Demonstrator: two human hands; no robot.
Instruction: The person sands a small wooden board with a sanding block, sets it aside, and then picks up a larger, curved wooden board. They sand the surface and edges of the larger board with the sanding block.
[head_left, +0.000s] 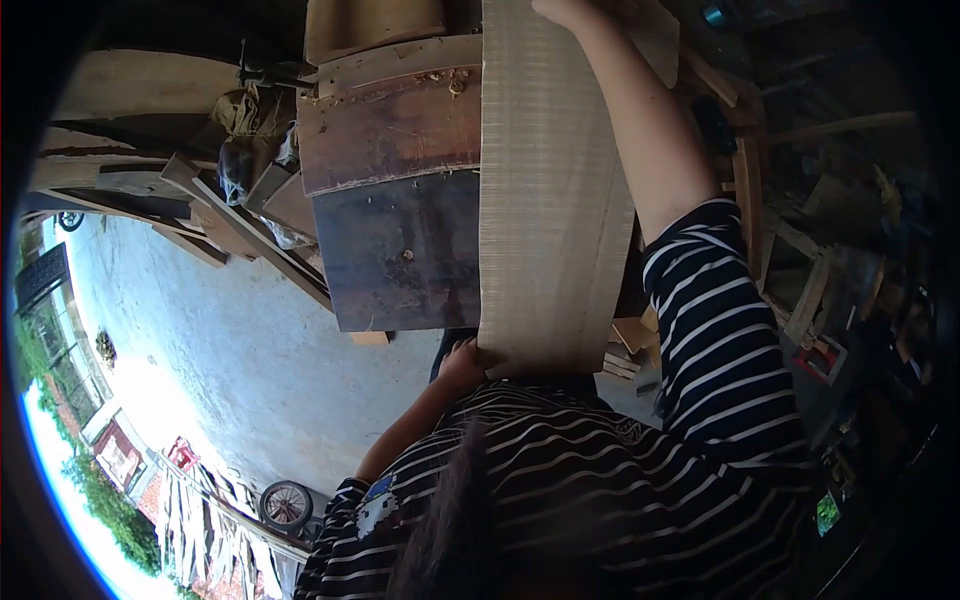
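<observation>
A long, pale wooden board [550, 220] runs from the top of the view down to my waist, over the right part of a worn wooden bench [400, 250]. At the board's near left corner, my left hand [463, 365] has its fingers wrapped round the edge. My right arm reaches far forward along the board's right side. Only part of my right hand [558, 12] shows at the top edge of the view, over the board; its fingers are cut off or too small to make out.
Planks and offcuts [240, 220] lean at the bench's left. More wood pieces [810, 290] lie in the dark area on the right. Concrete floor [230, 340] shows at the left, with a spoked wheel [286, 506] lower down. Wood shavings [457, 86] lie on the bench.
</observation>
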